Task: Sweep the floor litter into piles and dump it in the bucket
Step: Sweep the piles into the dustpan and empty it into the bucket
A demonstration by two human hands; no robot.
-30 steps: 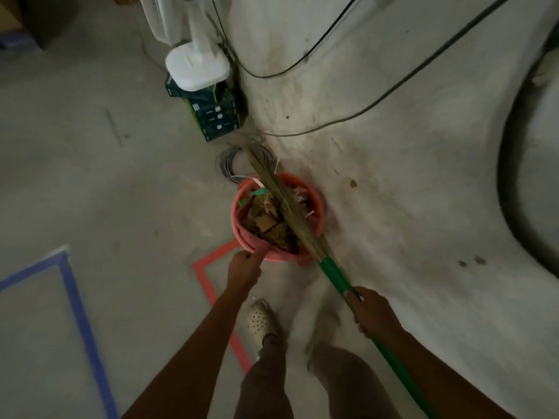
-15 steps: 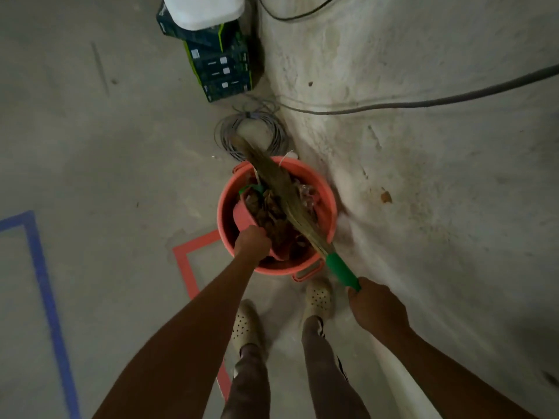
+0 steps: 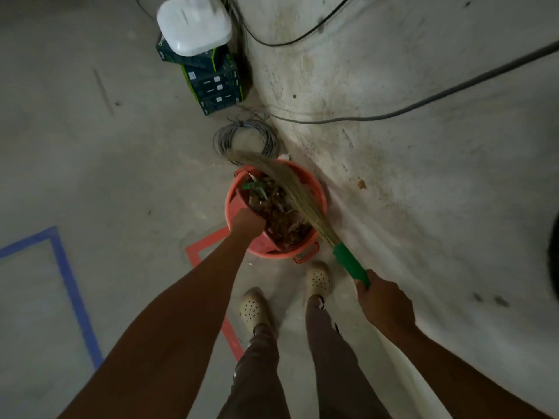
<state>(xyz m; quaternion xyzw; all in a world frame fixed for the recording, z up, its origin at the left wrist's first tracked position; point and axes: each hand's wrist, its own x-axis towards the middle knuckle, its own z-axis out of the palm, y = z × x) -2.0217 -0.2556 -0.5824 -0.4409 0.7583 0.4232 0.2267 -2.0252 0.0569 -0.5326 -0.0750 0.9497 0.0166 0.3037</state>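
Note:
An orange bucket [image 3: 314, 189] stands on the concrete floor by the wall, right in front of my feet. Inside it is a tilted orange dustpan [image 3: 239, 202] loaded with brown litter [image 3: 276, 211], scraps of wood and paper. My left hand [image 3: 246, 225] grips the dustpan's near end over the bucket's left rim. My right hand [image 3: 384, 300] holds the green handle of a grass broom [image 3: 290, 184]; its bristles lie across the bucket's top and reach past the far rim.
A coil of grey cable [image 3: 245, 137] lies just beyond the bucket. Stacked dark boxes [image 3: 214, 83] with a white fan base [image 3: 193, 24] stand farther back. Cables run along the wall [image 3: 393, 86] at right. Red tape [image 3: 208, 246] and blue tape [image 3: 69, 285] mark the floor.
I have stepped up to the bucket. The dustpan has gone from the rim down into the bucket and tilted. The broom stays across the top.

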